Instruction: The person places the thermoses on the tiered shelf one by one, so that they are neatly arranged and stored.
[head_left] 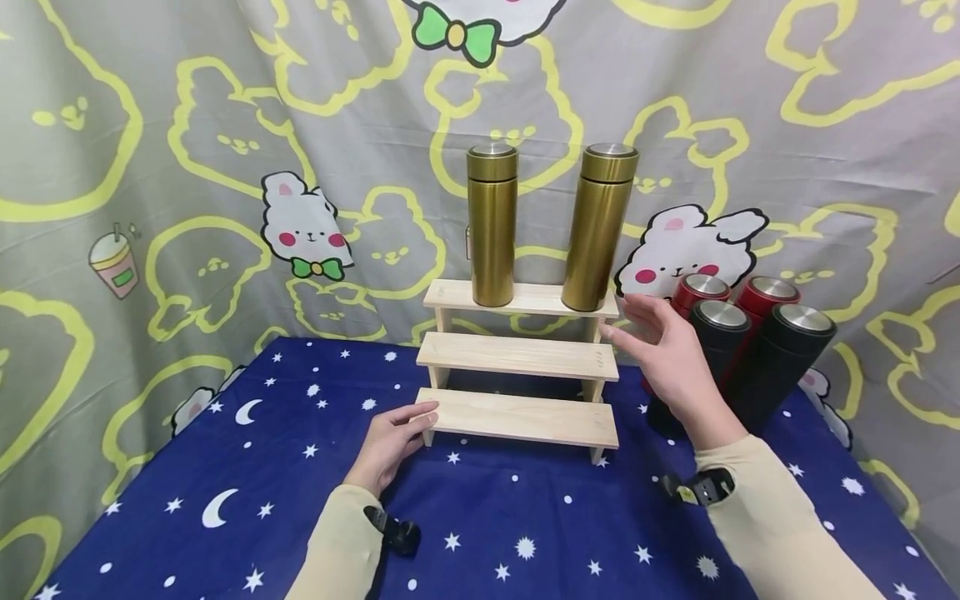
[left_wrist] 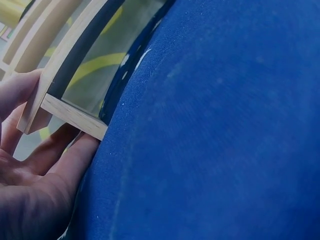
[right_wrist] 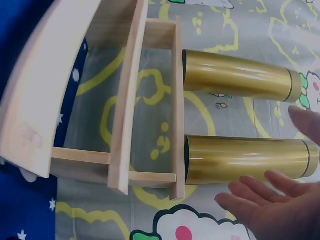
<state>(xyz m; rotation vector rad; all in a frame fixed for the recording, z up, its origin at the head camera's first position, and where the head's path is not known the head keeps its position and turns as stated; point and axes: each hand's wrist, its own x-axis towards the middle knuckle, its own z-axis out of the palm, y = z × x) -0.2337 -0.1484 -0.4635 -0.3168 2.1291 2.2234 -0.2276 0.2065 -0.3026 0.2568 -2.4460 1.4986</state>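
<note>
A three-step wooden stand (head_left: 517, 417) (right_wrist: 125, 115) stands on the blue cloth. My left hand (head_left: 390, 442) grips the left end of its lowest step; in the left wrist view, the thumb of that hand (left_wrist: 40, 185) lies on the board (left_wrist: 65, 55), fingers against the leg. Two gold bottles stand upright on the top step, the left one (head_left: 492, 233) (right_wrist: 235, 75) apart from the right one (head_left: 600, 233) (right_wrist: 245, 157). Beside the right gold bottle, my right hand (head_left: 667, 358) (right_wrist: 280, 210) is open and holds nothing, its thumb and fingers spread.
Right of the stand, two black bottles (head_left: 780, 358) (head_left: 712, 342) stand in front of two red ones (head_left: 701, 287) (head_left: 765, 292), partly behind my right forearm. The blue cloth (head_left: 465, 517) has white stars and moons. A grey patterned curtain (head_left: 360, 150) hangs behind.
</note>
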